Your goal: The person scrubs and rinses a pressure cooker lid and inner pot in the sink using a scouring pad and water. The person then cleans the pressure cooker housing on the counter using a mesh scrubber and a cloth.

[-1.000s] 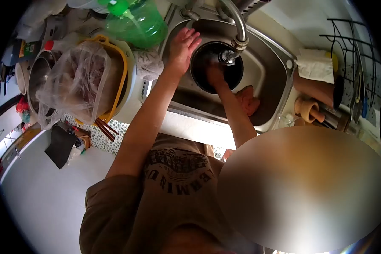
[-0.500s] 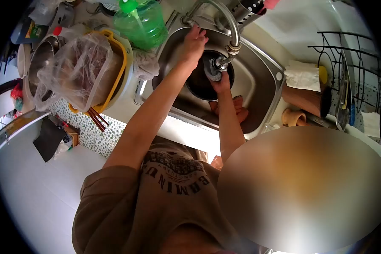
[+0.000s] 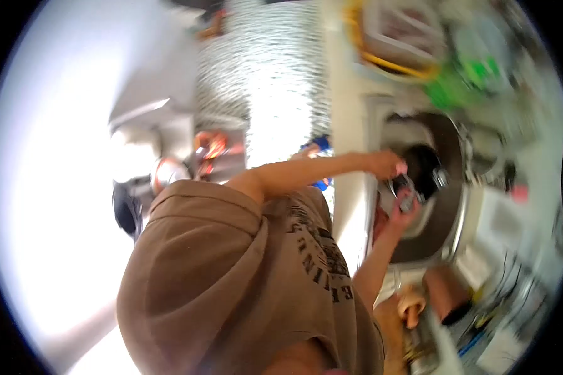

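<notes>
Both my hands are over the sink (image 3: 447, 228), and the view is smeared by motion. My right hand (image 3: 404, 212) is closed around a grey scrubbing pad (image 3: 407, 204), whose exact shape is blurred. Just above it, my left hand (image 3: 386, 165) has its fingers curled inward, close to a pale loop between the two hands. Whatever those left fingers grip is too blurred to name. Behind the hands, a round black pan (image 3: 423, 164) lies in the basin. The tap's spout (image 3: 441, 179) hangs over the pan. A reddish cloth (image 3: 380, 220) lies at the basin's near side.
A yellow-rimmed basin (image 3: 394, 66) with a plastic container stands on the counter beyond the sink, near a green bottle (image 3: 447, 90). On the sink's other side are a brown cylinder (image 3: 445, 295) and a wire rack (image 3: 513, 281). Speckled floor (image 3: 269, 81) lies to my left.
The view has swung round, so the sink is now at the right. My left hand has come from the tap's base to beside my right hand. The grey pad stays in my right hand.
</notes>
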The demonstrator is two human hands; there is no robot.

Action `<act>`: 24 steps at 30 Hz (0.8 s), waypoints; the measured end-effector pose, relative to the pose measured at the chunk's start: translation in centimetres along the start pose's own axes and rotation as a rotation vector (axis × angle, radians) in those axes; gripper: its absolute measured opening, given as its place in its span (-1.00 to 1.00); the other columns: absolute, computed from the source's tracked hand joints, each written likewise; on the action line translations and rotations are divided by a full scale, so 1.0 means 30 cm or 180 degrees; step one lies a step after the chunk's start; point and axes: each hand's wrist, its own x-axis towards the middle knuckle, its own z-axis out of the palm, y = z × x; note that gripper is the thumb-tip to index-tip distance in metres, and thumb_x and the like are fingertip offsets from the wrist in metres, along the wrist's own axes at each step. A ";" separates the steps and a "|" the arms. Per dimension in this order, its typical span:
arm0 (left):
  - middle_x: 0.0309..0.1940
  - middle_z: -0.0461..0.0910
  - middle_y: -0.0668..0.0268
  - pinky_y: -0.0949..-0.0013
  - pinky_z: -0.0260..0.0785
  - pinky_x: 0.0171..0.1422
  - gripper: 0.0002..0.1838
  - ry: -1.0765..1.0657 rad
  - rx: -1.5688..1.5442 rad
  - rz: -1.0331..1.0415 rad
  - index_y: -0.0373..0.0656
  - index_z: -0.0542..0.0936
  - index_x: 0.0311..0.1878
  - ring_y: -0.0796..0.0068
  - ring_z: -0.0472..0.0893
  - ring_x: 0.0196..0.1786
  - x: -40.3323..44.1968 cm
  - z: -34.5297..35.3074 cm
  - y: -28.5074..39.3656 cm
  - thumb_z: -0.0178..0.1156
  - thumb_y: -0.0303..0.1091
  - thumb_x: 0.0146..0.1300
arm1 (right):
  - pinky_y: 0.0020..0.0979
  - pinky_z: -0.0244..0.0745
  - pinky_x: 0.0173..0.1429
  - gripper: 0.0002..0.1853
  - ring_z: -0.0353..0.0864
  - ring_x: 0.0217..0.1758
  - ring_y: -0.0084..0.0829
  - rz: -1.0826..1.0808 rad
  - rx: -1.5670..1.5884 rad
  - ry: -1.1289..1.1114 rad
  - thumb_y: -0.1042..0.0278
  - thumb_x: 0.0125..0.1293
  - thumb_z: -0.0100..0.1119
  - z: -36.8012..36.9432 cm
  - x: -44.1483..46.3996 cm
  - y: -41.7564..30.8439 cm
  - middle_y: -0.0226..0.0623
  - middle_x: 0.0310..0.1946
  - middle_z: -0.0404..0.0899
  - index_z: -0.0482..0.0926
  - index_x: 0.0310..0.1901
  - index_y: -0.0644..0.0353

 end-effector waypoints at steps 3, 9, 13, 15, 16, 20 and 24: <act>-0.19 0.63 0.09 0.12 0.42 0.01 -0.72 0.0822 -0.0556 -0.0630 -0.15 0.59 -0.07 0.05 0.60 -0.12 -0.408 0.018 -0.106 0.06 -0.38 0.16 | -0.23 0.32 0.35 -0.49 0.30 0.29 -0.14 -0.0373 -0.1346 -0.0063 0.54 0.22 0.01 -0.106 0.013 -0.107 0.06 0.22 0.30 0.27 0.22 0.52; -0.20 0.65 0.15 0.21 0.44 -0.03 -0.76 0.2345 -0.0985 -0.2090 -0.16 0.59 -0.06 0.20 0.63 -0.13 -1.160 -0.023 -0.153 0.07 -0.41 0.23 | -0.25 0.50 -0.05 -0.52 0.47 -0.10 -0.28 -0.0709 -0.3766 0.0395 0.50 0.13 0.25 -0.038 0.009 -0.181 -0.06 -0.04 0.50 0.41 0.13 0.28; -0.21 0.66 0.14 0.26 0.47 -0.08 -0.77 0.3385 -0.0678 -0.2488 -0.18 0.57 -0.03 0.30 0.66 -0.19 -1.522 -0.019 0.005 0.09 -0.44 0.26 | -0.20 0.51 -0.12 -0.47 0.55 -0.12 -0.20 -0.0564 -0.8075 0.0220 0.26 0.06 0.34 -0.039 0.111 -0.275 -0.04 -0.06 0.57 0.48 0.09 0.23; -0.25 0.67 0.16 0.29 0.49 -0.11 -0.79 0.3681 -0.0629 -0.2636 -0.19 0.55 -0.01 0.38 0.69 -0.26 -1.670 0.013 0.064 0.08 -0.44 0.31 | -0.10 0.50 -0.13 -0.52 0.60 -0.13 -0.01 -0.1583 -0.9770 -0.1168 0.19 0.02 0.35 0.000 -0.013 -0.132 0.01 -0.12 0.61 0.55 -0.06 0.31; -0.27 0.67 0.17 0.32 0.49 -0.14 -0.78 0.3746 -0.0481 -0.2589 -0.18 0.56 -0.01 0.38 0.69 -0.27 -1.747 0.052 0.055 0.08 -0.45 0.30 | -0.10 0.50 -0.13 -0.52 0.60 -0.13 -0.01 -0.1595 -0.9801 -0.1281 0.19 0.02 0.35 0.009 -0.008 -0.134 0.01 -0.12 0.61 0.55 -0.06 0.31; -0.29 0.68 0.22 0.37 0.50 -0.20 -0.76 0.4328 0.0293 -0.3023 -0.13 0.59 -0.01 0.41 0.68 -0.32 -1.998 0.069 0.223 0.09 -0.48 0.27 | -0.11 0.51 -0.18 -0.65 0.62 -0.24 0.05 -0.0525 -1.0375 -0.0495 0.19 0.09 0.26 0.047 -0.087 -0.101 0.05 -0.25 0.63 0.60 -0.27 0.39; -0.06 0.59 0.14 0.25 0.49 0.02 -0.69 0.5201 0.2375 -0.3349 -0.11 0.54 0.02 0.15 0.61 -0.07 -2.319 0.069 0.270 0.16 -0.51 0.18 | -0.21 0.54 -0.30 -0.70 0.62 -0.38 -0.22 -0.0484 -0.7000 0.0153 0.22 0.11 0.23 0.062 -0.178 -0.130 -0.19 -0.39 0.63 0.65 -0.35 0.36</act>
